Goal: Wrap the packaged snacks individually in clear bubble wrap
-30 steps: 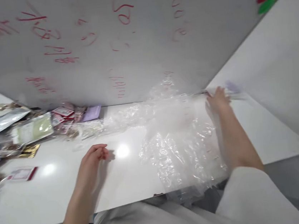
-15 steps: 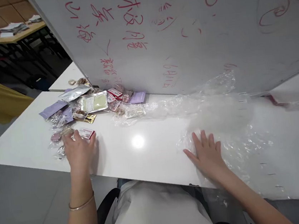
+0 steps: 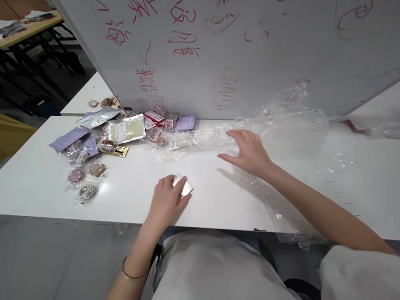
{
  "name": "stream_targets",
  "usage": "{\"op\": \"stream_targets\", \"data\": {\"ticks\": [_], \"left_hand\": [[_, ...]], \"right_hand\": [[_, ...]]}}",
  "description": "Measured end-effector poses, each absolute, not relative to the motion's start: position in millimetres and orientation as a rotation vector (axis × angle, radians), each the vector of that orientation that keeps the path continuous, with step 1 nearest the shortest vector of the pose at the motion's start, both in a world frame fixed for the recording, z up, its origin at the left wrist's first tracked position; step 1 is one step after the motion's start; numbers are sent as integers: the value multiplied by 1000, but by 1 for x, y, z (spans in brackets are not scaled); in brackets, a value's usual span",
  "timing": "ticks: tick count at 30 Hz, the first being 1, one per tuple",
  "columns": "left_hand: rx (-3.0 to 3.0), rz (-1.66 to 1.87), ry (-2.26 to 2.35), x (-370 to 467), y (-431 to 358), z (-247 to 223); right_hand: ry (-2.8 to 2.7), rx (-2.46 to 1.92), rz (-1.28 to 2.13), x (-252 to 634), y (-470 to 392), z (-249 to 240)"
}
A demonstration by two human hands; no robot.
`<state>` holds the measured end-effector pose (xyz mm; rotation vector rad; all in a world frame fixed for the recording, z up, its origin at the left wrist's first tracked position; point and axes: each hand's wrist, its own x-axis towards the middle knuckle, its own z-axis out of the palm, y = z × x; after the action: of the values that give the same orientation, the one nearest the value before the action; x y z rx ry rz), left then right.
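Observation:
My left hand is closed round a small white packet low over the white table; part of the packet is hidden by the fingers. Above the clear plastic film, my right hand is raised with thumb and fingers apart, holding nothing. Farther left lie wrapped round pieces: a pink one, a brown one and a dark one. Behind them is a heap with a green-and-silver pouch, purple packets and red-and-white packets.
A whiteboard with red writing stands along the table's back. The film hangs over the front edge. At the right lies a clear bag with a red strip. Another table with papers is at the back left.
My left hand has moved right from beside the wrapped pieces, bringing the small packet along. My right hand has lifted off the film and shifted back and left. The view has shifted slightly.

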<state>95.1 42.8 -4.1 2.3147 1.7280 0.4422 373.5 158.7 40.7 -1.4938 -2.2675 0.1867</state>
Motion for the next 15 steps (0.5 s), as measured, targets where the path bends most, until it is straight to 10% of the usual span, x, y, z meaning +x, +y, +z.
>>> {"op": "stream_targets", "data": {"ticks": [15], "left_hand": [[970, 1139, 1036, 70, 134, 45]], "right_hand": [[-1713, -725, 746, 351, 193, 115]]}}
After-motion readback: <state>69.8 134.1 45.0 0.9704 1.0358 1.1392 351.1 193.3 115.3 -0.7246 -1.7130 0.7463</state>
